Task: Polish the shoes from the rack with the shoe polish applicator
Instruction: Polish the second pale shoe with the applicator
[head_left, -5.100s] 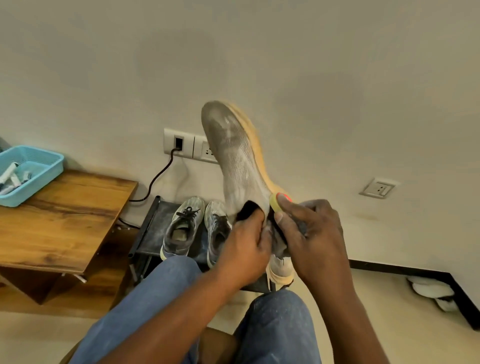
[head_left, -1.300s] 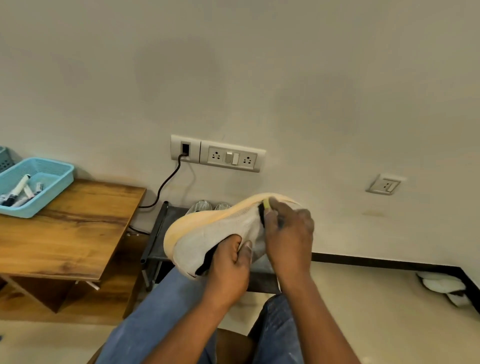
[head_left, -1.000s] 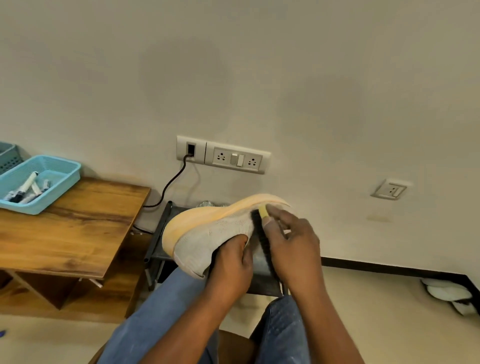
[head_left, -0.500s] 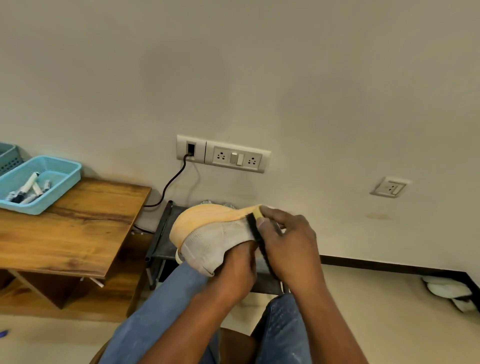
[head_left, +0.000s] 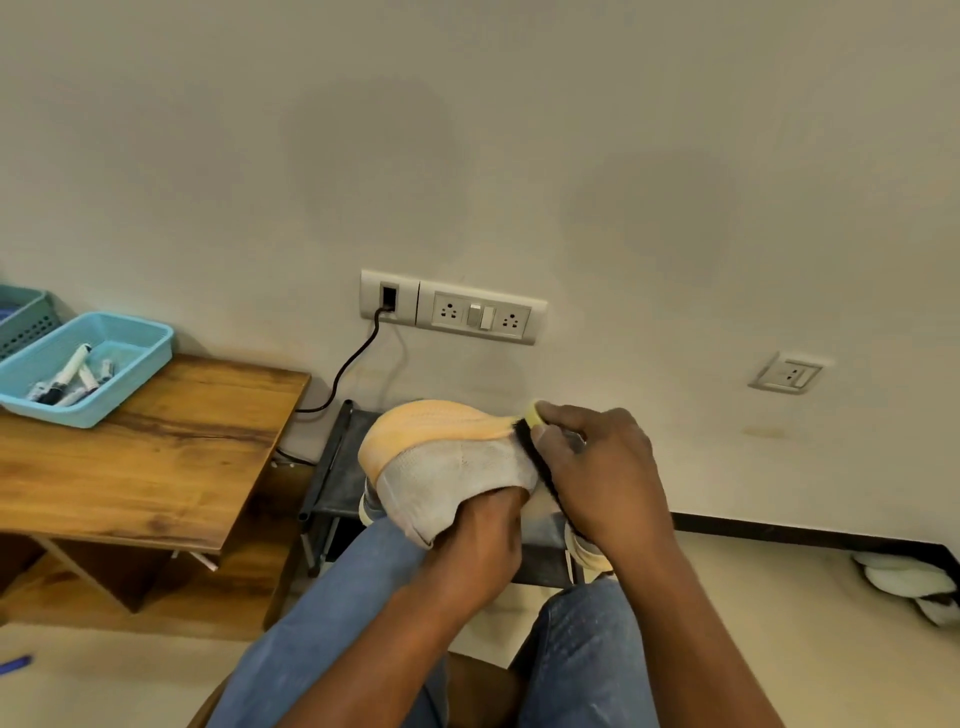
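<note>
1. Nearest the camera, blue-jeaned knees (head_left: 332, 613) are seen, and above them a shoe (head_left: 457, 467) is held on its side, its orange sole turned up and away, its grey knit upper facing the camera.
2. The left hand (head_left: 483, 545) is pushed into the shoe's opening; its grip is hidden inside, so whether it is clenched cannot be told.
3. The right hand (head_left: 597, 467) is clenched round the applicator (head_left: 540, 462), a dark bristled strip with a yellow tip, which is pressed against the upper near the sole edge.
4. Polish could be smeared onto the orange sole, judged from how close the bristles lie to that edge; the shoe could also be twisted off the left hand if pressed hard.
5. Behind, the rack (head_left: 337, 467) is partly hidden, with further shoes just glimpsed on it.
6. On the bench (head_left: 156, 457) at left a blue tray (head_left: 150, 353) of small tubes is set.
7. On the wall a socket panel (head_left: 483, 314) with a plugged cable is fixed; no writing or brand can be read anywhere.
</note>
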